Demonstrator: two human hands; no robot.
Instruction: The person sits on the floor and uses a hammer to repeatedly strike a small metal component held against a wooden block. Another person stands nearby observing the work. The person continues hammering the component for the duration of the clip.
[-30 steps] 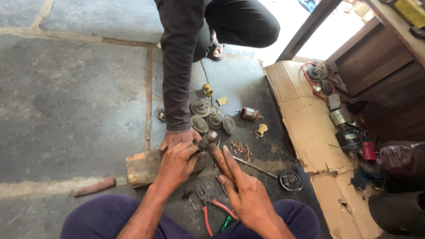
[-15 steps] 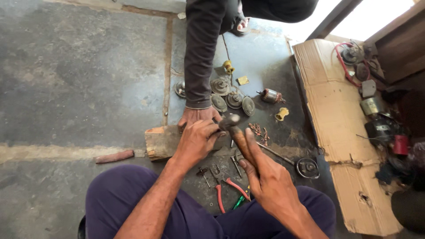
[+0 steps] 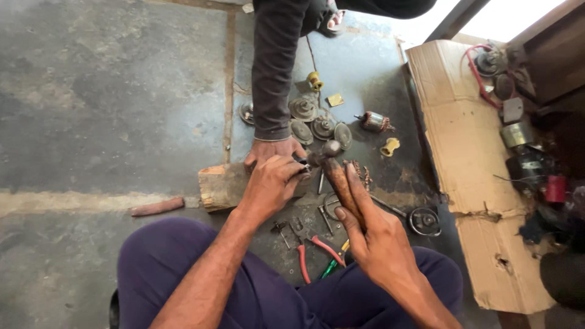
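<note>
My right hand (image 3: 373, 234) grips the wooden handle of a hammer (image 3: 339, 176), whose metal head sits just above a small dark metal part (image 3: 306, 162). My left hand (image 3: 272, 183) pinches that part and holds it down on a wooden block (image 3: 220, 186). Another person's hand (image 3: 272, 150), in a dark sleeve, reaches in from the top and rests on the far side of the block beside my fingers.
Several round metal discs (image 3: 312, 122), a small motor armature (image 3: 374, 122) and a yellow plastic piece (image 3: 390, 146) lie on the stone floor. Red-handled pliers (image 3: 311, 247) lie by my knees. A flattened cardboard sheet (image 3: 469, 164) with motor parts is at right.
My right hand has closed on the hammer handle and brought its head up to the part. The camera has moved in closer.
</note>
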